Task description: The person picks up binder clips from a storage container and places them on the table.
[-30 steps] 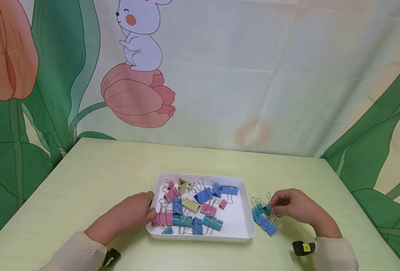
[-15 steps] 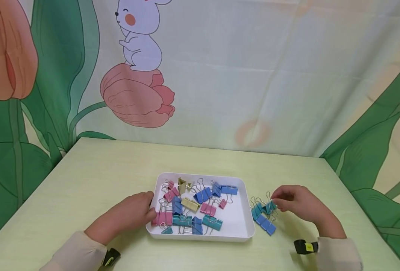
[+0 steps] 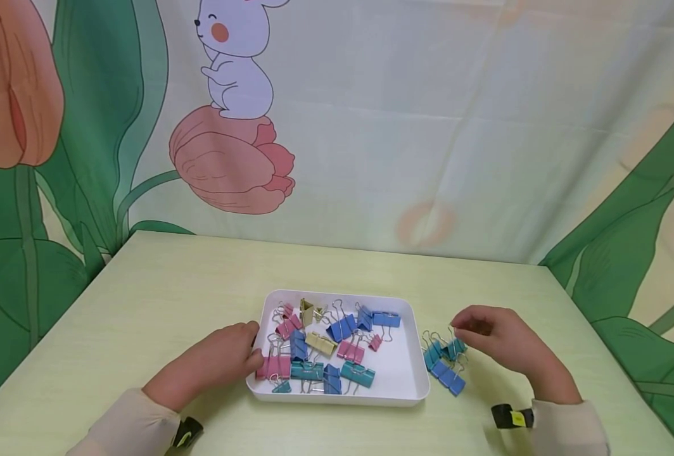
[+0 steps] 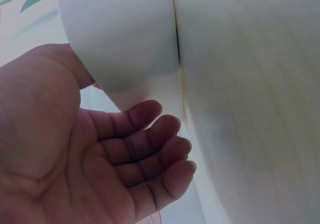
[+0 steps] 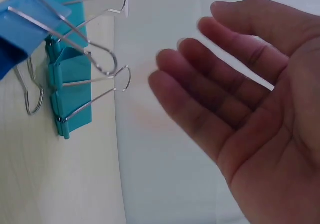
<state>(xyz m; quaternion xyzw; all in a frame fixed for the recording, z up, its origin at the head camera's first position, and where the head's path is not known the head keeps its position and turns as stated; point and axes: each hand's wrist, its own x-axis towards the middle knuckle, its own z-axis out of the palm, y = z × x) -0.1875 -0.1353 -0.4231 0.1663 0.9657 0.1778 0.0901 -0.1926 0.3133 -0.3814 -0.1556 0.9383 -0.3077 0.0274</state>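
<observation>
My left hand grips the left end of a white tray. In the left wrist view, the thumb goes over the rim and curled fingertips meet the outer wall. My right hand hovers by a small group of binder clips right of the tray, holding nothing. There, two teal binder clips and a blue binder clip stand close together, wire handles up or outward. In the right wrist view, loosely bent fingers are apart from the near teal clip.
Inside the tray lie several binder clips in pink, gold, blue and teal, such as a gold one and a teal one. The pale table ends at a printed curtain behind.
The right thumb and fingers, earlier at a teal clip's handle, have come off it and risen slightly. That clip now stands beside the others. The left hand and tray stay put.
</observation>
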